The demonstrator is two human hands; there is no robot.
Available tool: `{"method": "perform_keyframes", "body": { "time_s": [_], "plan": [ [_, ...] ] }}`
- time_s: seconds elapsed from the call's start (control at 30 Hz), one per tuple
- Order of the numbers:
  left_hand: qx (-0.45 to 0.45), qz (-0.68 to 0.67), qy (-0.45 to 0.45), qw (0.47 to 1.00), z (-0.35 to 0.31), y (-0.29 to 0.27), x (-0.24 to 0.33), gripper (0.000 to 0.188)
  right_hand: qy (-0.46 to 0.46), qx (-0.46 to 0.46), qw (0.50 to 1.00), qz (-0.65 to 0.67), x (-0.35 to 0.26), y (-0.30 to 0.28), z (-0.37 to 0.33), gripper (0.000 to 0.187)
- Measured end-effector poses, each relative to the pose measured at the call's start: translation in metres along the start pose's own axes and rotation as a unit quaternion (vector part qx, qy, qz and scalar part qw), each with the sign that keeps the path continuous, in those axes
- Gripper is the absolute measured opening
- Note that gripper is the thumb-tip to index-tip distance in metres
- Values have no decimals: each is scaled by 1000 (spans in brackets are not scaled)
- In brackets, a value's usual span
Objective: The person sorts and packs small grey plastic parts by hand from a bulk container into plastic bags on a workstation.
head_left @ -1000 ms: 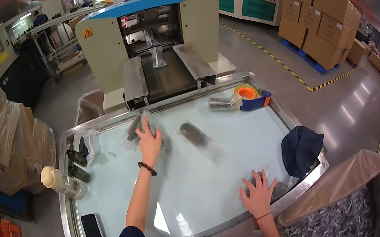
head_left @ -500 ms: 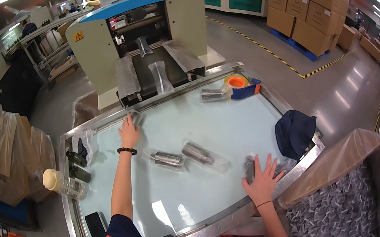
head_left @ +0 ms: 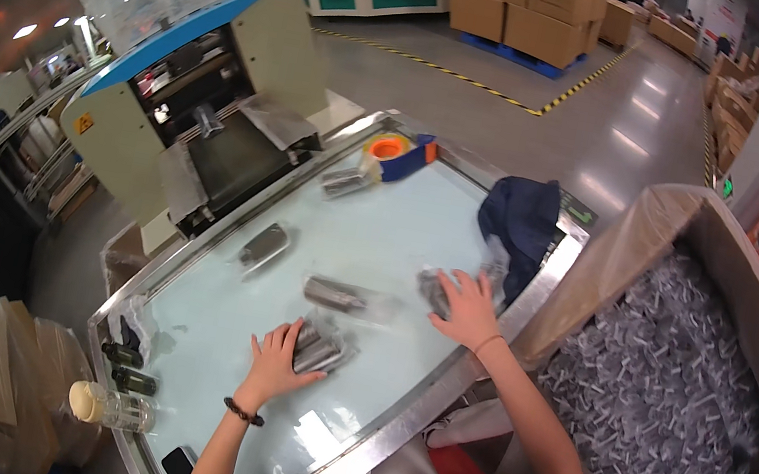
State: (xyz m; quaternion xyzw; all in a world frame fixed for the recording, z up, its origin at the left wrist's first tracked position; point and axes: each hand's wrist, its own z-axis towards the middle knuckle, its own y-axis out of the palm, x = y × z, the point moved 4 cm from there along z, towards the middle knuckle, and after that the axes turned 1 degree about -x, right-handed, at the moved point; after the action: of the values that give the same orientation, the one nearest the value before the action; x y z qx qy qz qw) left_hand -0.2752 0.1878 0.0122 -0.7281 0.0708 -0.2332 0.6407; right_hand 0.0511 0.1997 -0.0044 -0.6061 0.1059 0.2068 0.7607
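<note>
Clear plastic bags with shiny grey metal cylinders inside lie on the glass-topped table [head_left: 211, 329]. My left hand [head_left: 275, 368], fingers apart, rests against the left side of one bagged metal part [head_left: 321, 347] near the table's middle. Spread fingers of my right hand [head_left: 470, 314] lie over another bagged part [head_left: 434, 292] by the right edge and partly hide it. Between the hands, slightly farther away, is a third bagged cylinder [head_left: 337, 295]. Another bagged part [head_left: 265, 245] lies toward the machine, and one more bagged part [head_left: 343, 182] is near the far edge.
A beige machine with a blue top [head_left: 181, 40] and dark conveyor [head_left: 245, 163] stands beyond. An orange-cored tape dispenser [head_left: 399, 156] and dark blue cap [head_left: 516, 223] sit at the back. A bottle [head_left: 111, 407] stands left. A lined carton [head_left: 581, 303] of small bagged pieces is at right.
My left hand has come nearer from the conveyor side to a bagged part at the middle. The bagged part it touched stays behind on the glass. The view has swung right.
</note>
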Motion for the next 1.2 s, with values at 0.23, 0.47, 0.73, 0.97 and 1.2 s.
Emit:
{"method": "perform_keyframes", "body": {
  "time_s": [0.23,0.47,0.73,0.97,1.2],
  "plan": [
    [5,33,92,995,-48,3,38,102,94,101,981,-138,-10,-16,-3,61],
    [0,76,8,997,-85,-15,50,106,222,109,962,-113,6,-15,1,61],
    [43,115,123,985,-83,-55,122,94,239,3,965,-107,9,-12,0,92],
    [124,43,218,967,-59,-45,172,101,63,191,978,-57,-37,-103,-61,91],
    [155,12,284,946,-49,-28,185,109,319,315,876,-176,58,-293,-302,85]
  ]
}}
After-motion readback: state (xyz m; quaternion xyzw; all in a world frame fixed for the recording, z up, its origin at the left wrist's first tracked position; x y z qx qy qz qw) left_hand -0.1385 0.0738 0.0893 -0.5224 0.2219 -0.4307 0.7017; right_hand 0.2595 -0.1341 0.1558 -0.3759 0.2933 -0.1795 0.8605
